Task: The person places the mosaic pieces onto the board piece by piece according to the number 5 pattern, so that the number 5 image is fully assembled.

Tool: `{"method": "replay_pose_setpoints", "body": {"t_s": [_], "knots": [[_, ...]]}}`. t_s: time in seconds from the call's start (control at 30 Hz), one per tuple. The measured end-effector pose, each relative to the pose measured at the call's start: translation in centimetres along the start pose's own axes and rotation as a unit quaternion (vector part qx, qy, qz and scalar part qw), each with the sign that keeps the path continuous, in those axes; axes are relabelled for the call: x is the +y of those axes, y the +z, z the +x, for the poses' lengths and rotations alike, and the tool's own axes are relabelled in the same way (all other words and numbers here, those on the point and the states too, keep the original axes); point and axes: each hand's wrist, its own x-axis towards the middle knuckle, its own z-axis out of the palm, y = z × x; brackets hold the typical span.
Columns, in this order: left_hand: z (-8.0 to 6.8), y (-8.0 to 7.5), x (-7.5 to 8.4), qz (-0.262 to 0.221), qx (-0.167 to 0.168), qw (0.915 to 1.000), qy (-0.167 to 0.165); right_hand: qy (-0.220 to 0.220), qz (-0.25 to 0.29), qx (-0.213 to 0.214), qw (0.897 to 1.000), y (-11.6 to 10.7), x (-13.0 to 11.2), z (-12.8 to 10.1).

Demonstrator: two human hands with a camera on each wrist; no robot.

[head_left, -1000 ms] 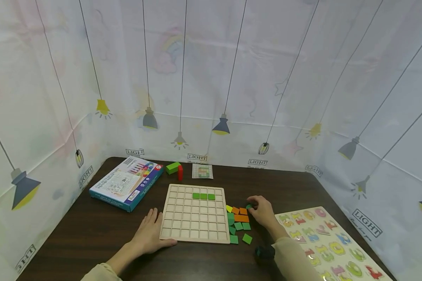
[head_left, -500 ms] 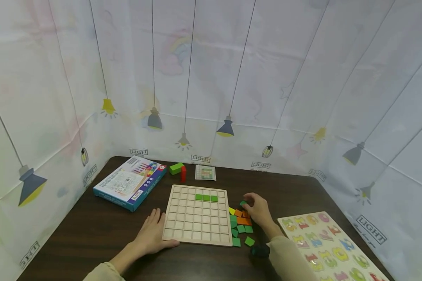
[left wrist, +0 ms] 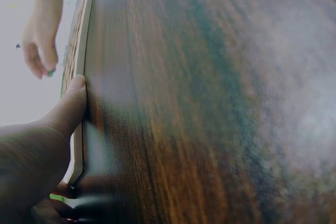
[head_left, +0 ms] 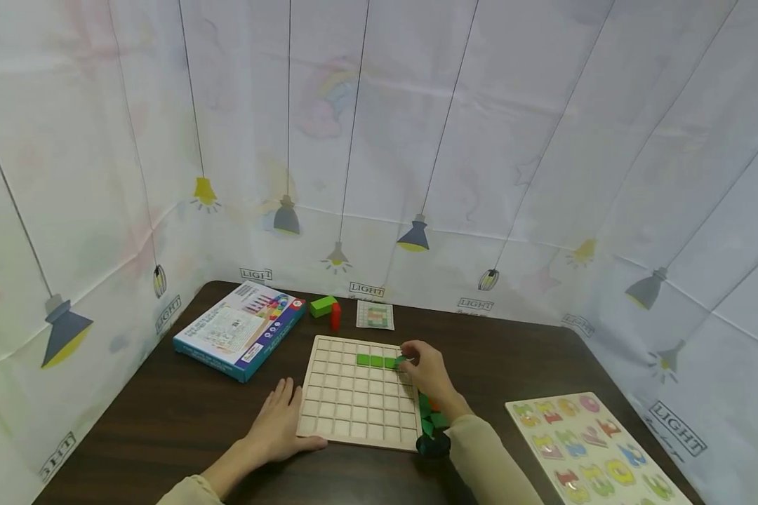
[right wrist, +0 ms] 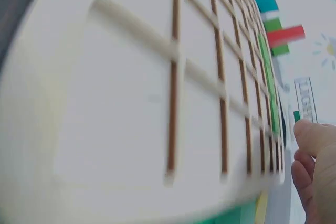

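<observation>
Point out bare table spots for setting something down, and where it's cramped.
Bare wood lies between the blue box and the left hand, and between the grid board and the number puzzle, toward the back. It is crowded at the board's right edge, where the right hand pinches a green tile above the loose tiles.

small green tile [head_left: 401, 361] at wooden grid board's [head_left: 347, 414] second row, seemingly pinched, beside three green tiles [head_left: 376, 361]

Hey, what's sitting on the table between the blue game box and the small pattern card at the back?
In the head view, a green block and an upright red block stand between the blue game box and the pattern card.
</observation>
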Motion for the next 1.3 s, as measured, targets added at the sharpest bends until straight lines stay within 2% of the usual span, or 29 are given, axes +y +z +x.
{"method": "replay_pose_setpoints", "body": {"t_s": [0.3,0.63,1.03,1.3], "knots": [[-0.2,0.1,-0.2,0.003,0.005,1.0,0.005,-0.026,-0.004,-0.026,0.999,3.4,-1.8,2.1],[-0.4,0.0,-0.5,0.0,0.011,0.9999,0.01,-0.027,0.004,-0.043,0.999,6.1,-3.2,3.4],[-0.1,0.2,-0.5,0.004,0.008,0.9998,0.015,-0.038,-0.019,-0.053,0.998,7.9,-3.8,3.9],[-0.2,0.2,-0.8,0.007,0.007,0.9999,0.013,-0.05,-0.016,-0.048,0.997,8.4,-4.0,3.9]]}}
